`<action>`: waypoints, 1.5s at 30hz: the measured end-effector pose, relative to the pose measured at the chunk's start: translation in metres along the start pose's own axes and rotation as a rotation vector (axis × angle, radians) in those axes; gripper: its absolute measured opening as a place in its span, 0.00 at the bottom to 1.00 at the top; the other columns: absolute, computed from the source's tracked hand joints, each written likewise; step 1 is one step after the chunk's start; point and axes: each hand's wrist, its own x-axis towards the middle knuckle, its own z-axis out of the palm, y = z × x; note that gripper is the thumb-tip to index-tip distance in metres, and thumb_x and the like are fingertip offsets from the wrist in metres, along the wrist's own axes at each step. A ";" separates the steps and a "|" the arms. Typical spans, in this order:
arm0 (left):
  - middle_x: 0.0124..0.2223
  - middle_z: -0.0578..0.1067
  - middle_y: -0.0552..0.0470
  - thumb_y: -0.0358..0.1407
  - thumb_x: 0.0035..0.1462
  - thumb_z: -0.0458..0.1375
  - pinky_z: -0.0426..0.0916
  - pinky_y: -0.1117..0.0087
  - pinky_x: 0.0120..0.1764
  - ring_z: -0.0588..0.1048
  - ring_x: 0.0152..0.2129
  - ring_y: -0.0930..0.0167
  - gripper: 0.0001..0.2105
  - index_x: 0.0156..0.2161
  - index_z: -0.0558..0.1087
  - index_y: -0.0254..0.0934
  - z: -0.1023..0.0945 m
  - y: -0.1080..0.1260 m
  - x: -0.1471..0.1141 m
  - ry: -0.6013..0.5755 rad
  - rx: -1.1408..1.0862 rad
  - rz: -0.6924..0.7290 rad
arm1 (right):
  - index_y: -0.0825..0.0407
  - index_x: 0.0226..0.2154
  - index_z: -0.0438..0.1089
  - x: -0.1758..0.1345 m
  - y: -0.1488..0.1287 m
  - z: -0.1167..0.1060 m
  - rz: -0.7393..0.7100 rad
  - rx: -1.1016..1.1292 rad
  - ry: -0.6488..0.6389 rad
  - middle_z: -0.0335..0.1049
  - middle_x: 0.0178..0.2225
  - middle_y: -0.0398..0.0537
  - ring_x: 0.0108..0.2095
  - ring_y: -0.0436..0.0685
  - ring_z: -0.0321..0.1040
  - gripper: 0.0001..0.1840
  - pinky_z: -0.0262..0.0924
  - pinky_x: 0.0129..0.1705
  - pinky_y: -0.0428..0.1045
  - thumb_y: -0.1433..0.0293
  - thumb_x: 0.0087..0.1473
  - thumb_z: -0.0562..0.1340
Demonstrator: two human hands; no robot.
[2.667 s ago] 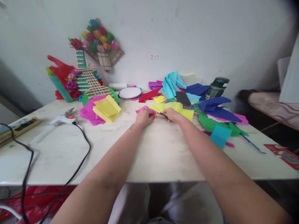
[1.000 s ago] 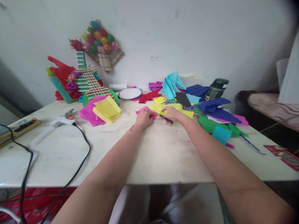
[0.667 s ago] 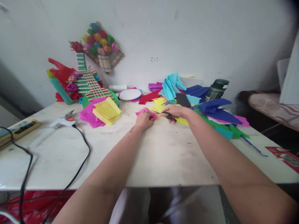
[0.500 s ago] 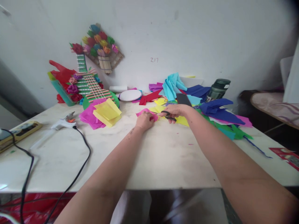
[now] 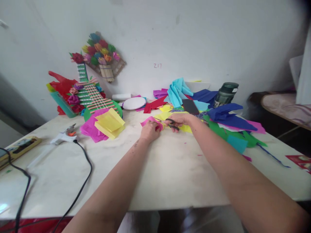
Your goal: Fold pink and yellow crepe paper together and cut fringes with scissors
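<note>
My left hand (image 5: 149, 130) is closed on a small pink piece of paper (image 5: 146, 121) at the middle of the table, its fingertips partly hidden by the hand's own back. In my right hand (image 5: 178, 119) are black-handled scissors (image 5: 173, 125), their blades pointing left at the pink paper. Whether the blades touch the paper I cannot make out clearly. Beneath and behind the right hand lies yellow paper (image 5: 165, 115). To the left sits a stack of yellow squares (image 5: 110, 124) on magenta sheets (image 5: 91, 127).
A white glue gun (image 5: 62, 137) and its black cord (image 5: 88, 161) lie on the left, near a power strip (image 5: 19, 149). A decorated green guitar (image 5: 97, 100) leans at the wall. Coloured paper, a dark phone-like slab (image 5: 190, 106) and a dark green bottle (image 5: 227, 94) stand at the back right.
The scissors and right hand have shifted slightly left, nearer to the left hand. The whole view has tilted a little, while the left hand keeps its hold on the pink paper.
</note>
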 end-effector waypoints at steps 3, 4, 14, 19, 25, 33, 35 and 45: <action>0.40 0.76 0.48 0.34 0.51 0.52 0.65 0.68 0.46 0.69 0.42 0.66 0.12 0.38 0.75 0.35 0.000 0.001 0.000 0.008 -0.016 -0.016 | 0.55 0.24 0.61 0.000 0.008 0.006 -0.029 0.058 0.001 0.69 0.17 0.49 0.15 0.50 0.65 0.23 0.49 0.14 0.42 0.51 0.45 0.61; 0.40 0.76 0.48 0.34 0.51 0.52 0.65 0.68 0.45 0.69 0.42 0.66 0.12 0.38 0.75 0.36 0.001 0.001 0.000 0.008 -0.022 -0.023 | 0.55 0.24 0.61 0.001 0.011 0.008 -0.037 0.081 -0.001 0.69 0.16 0.48 0.14 0.50 0.64 0.22 0.50 0.14 0.42 0.52 0.45 0.62; 0.41 0.75 0.49 0.34 0.54 0.50 0.65 0.68 0.46 0.69 0.43 0.67 0.12 0.39 0.75 0.38 0.000 -0.001 0.002 0.002 -0.065 -0.070 | 0.55 0.21 0.60 0.001 0.021 0.014 -0.141 0.108 0.092 0.66 0.14 0.45 0.12 0.47 0.60 0.26 0.50 0.13 0.42 0.48 0.39 0.63; 0.41 0.75 0.48 0.33 0.51 0.52 0.64 0.67 0.47 0.69 0.42 0.67 0.12 0.38 0.75 0.36 0.000 0.000 0.001 0.008 -0.066 -0.020 | 0.54 0.20 0.60 0.005 0.018 0.020 -0.100 0.058 0.176 0.63 0.12 0.42 0.11 0.47 0.58 0.28 0.53 0.14 0.43 0.46 0.36 0.64; 0.39 0.76 0.49 0.32 0.53 0.51 0.64 0.67 0.46 0.68 0.42 0.67 0.12 0.38 0.75 0.37 0.002 -0.002 0.001 0.025 -0.033 0.004 | 0.54 0.19 0.61 0.002 0.014 0.024 -0.103 -0.001 0.219 0.63 0.12 0.42 0.12 0.46 0.59 0.28 0.54 0.15 0.42 0.46 0.36 0.63; 0.39 0.76 0.50 0.33 0.56 0.47 0.64 0.68 0.44 0.69 0.41 0.66 0.14 0.39 0.75 0.38 -0.003 0.002 0.004 -0.041 0.024 -0.057 | 0.53 0.18 0.59 0.001 0.018 0.022 -0.101 0.109 0.225 0.61 0.11 0.41 0.11 0.46 0.56 0.27 0.51 0.13 0.43 0.47 0.36 0.64; 0.39 0.76 0.50 0.32 0.55 0.48 0.64 0.68 0.44 0.69 0.41 0.66 0.13 0.39 0.75 0.38 -0.004 0.002 0.005 -0.042 0.036 -0.034 | 0.53 0.18 0.58 0.002 0.020 0.022 -0.102 0.121 0.229 0.62 0.11 0.41 0.11 0.46 0.56 0.26 0.51 0.13 0.43 0.48 0.37 0.64; 0.37 0.76 0.49 0.31 0.55 0.47 0.63 0.68 0.45 0.69 0.38 0.67 0.13 0.36 0.75 0.36 -0.001 0.001 0.005 -0.017 0.034 0.042 | 0.54 0.14 0.62 0.002 0.009 0.024 -0.069 -0.148 0.274 0.62 0.11 0.44 0.12 0.47 0.59 0.26 0.56 0.18 0.43 0.48 0.39 0.62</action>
